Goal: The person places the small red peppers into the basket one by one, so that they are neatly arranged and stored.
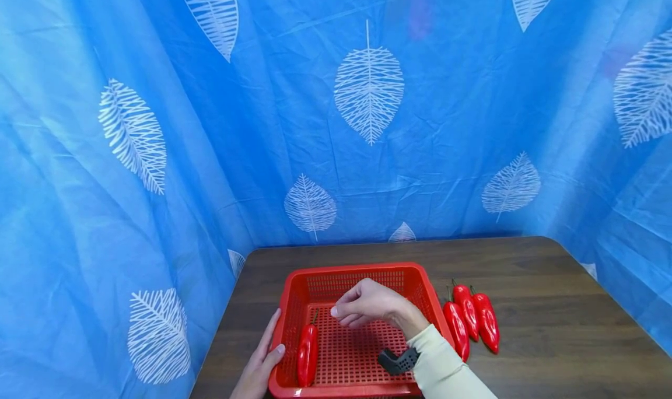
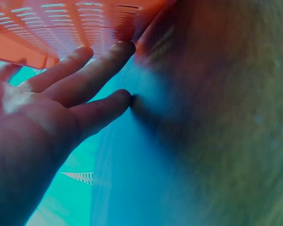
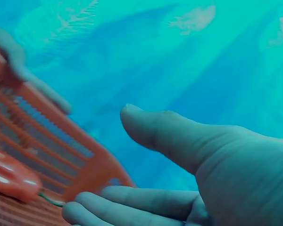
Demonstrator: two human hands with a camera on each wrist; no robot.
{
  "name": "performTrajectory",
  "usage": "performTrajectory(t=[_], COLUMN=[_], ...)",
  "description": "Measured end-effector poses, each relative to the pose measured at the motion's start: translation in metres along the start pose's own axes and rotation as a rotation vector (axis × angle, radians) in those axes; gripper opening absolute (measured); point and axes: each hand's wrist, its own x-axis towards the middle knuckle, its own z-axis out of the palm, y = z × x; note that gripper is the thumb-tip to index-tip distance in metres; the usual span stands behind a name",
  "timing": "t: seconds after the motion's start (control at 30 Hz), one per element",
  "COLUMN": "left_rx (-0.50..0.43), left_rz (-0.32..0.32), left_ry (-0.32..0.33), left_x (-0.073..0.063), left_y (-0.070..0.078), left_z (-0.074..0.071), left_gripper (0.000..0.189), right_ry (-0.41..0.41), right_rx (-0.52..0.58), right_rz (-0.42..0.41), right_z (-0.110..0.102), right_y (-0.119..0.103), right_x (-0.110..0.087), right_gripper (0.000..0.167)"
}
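Observation:
A red plastic basket (image 1: 315, 272) with slotted walls sits on the table, turned slightly. My left hand (image 1: 261, 358) holds its left side, thumb over the rim and long fingers along the outer wall, as the left wrist view also shows. Inside, along the left wall, lies one glossy red pepper (image 1: 307, 355) with a green stem pointing away. Over the basket's middle hovers my right hand (image 1: 370, 301), just right of that stem. Nothing is between its thumb and fingers, which stand apart in the right wrist view.
Three more red peppers (image 1: 485, 323) lie close together on the wooden table (image 1: 556, 317), right of the basket. A blue curtain (image 1: 446, 171) with white leaf prints hangs behind and at both sides. A black wrist device (image 1: 398, 361) sits at my right sleeve, over the basket.

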Motion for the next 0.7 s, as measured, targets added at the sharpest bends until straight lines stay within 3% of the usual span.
performTrajectory(t=[0.37, 0.7], left_rx=[0.002, 0.006], left_rz=[0.002, 0.005], left_ry=[0.019, 0.017], left_x=[-0.001, 0.001], left_y=[0.0, -0.002], left_z=[0.001, 0.001], left_gripper=[0.081, 0.08], right_ry=[0.058, 0.046], right_rx=[0.112, 0.214], right_rz=[-0.067, -0.114], right_z=[-0.063, -0.114], right_y=[-0.001, 0.024], right_x=[-0.041, -0.081], right_gripper=[0.056, 0.054])
